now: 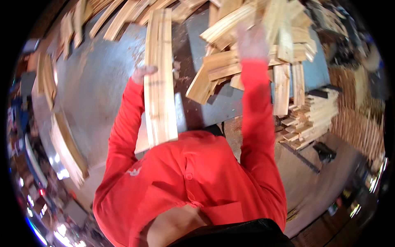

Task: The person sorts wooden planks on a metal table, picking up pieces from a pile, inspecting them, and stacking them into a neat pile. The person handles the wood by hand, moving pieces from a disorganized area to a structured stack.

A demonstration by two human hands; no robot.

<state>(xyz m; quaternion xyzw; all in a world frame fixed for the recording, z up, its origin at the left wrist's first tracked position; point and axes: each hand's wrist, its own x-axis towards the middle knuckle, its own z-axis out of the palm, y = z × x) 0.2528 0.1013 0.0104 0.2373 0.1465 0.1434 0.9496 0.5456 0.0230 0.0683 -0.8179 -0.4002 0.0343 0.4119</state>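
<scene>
A long, pale wooden board [159, 82] stretches away from my chest over the grey metal table [96, 78]. My left hand [144, 73] grips its left edge; the thumb lies across the top face and the other fingers are hidden. On the right, my right hand [252, 43] reaches out over a jumbled heap of wooden boards [224, 59]. Motion smears its fingers, so I cannot make out whether it grasps one of them.
Several more boards [117, 22] lie along the table's far edge, and others sit at its left side, including a long plank [68, 150]. To the right, a low stack of wooden strips [312, 117] stands near a taller wood stack [356, 123]. Sawdust dots the table.
</scene>
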